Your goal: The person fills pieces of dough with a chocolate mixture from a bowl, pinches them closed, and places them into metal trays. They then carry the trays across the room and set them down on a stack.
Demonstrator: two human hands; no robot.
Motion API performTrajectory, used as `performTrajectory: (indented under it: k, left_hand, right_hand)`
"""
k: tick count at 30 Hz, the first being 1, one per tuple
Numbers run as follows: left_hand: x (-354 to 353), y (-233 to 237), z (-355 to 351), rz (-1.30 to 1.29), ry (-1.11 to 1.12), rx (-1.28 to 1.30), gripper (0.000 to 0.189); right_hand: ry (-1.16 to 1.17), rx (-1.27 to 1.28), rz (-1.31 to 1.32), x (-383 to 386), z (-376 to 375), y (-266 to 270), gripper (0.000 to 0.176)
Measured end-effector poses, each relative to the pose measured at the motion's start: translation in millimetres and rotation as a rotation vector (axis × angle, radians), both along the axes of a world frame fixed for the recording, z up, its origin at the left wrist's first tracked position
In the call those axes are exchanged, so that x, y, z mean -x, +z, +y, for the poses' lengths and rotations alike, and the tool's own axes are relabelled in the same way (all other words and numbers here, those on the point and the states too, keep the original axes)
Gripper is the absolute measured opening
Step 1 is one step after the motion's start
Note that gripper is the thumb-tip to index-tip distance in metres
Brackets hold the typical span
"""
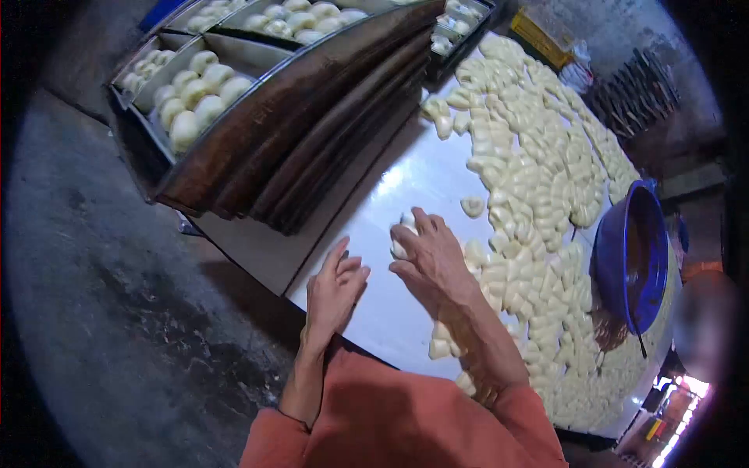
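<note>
My right hand (433, 253) is over the white tabletop (382, 288), its fingers curled round a pale piece of dough (399, 242). To its left my left hand (334, 292) hangs near the table's front edge, fingers loosely bent and apart, with nothing visible in it. Many pale cut dough pieces (538, 164) cover the right side of the table, several of them close to my right forearm. One single dough piece (472, 206) lies apart from the mass, just beyond my right hand.
A leaning stack of dark brown trays (312, 117) stands at the table's left. Behind it, metal trays (148, 97) hold rounded dough balls (204, 86). A blue basin (612, 249) sits on the right, among the dough. A yellow box (538, 37) is at the far end.
</note>
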State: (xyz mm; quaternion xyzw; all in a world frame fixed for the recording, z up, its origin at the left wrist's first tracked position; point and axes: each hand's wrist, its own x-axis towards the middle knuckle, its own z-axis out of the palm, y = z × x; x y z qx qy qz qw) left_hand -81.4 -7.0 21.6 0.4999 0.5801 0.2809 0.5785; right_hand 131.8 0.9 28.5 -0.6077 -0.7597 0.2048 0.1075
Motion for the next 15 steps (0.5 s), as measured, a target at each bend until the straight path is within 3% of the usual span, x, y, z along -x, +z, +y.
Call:
performTrajectory:
  k: [2, 3, 4, 8, 10, 11, 12, 14, 15]
  left_hand:
    - [16.8, -1.1, -5.1, -0.050, 0.011, -0.026, 0.062]
    - [25.0, 8.3, -4.5, 0.054, -0.047, -0.065, 0.058]
    - [30.7, 5.2, -5.7, -0.069, 0.009, -0.043, 0.056]
    - [61.7, 21.1, -0.6, -0.130, 0.003, 0.070, 0.053]
    - [82.1, 21.9, 7.5, -0.200, 0.002, 0.072, 0.050]
    - [94.6, 22.3, 14.2, -0.219, -0.005, 0.058, 0.048]
    - [106.8, 24.2, 23.6, -0.239, -0.011, 0.047, 0.047]
    - [135.9, 39.3, 41.1, -0.226, -0.048, 0.031, 0.043]
    - [155.3, 35.7, 50.2, -0.265, -0.055, 0.004, 0.044]
  right_hand:
    - [-0.107, -0.015, 0.076, 7.9, -2.1, 5.1, 0.035]
    - [-0.121, 0.040, 0.100, 9.5, 1.5, 9.4, 0.029]
    - [-0.140, 0.094, 0.125, 10.5, 5.0, 13.7, 0.024]
    - [-0.196, 0.067, 0.283, 6.4, 7.5, 12.8, 0.037]
    - [-0.468, 0.396, 1.025, 3.7, 4.6, 41.0, 0.038]
    - [-0.461, 0.544, 1.019, -0.4, 10.9, 51.6, 0.037]
    - [-0.427, 0.563, 0.847, -21.6, 17.6, 30.6, 0.042]
    - [-0.362, 0.347, 0.736, -24.6, 24.6, 65.1, 0.045]
    - [-0.372, 0.305, 0.897, -24.6, 30.2, 83.0, 0.045]
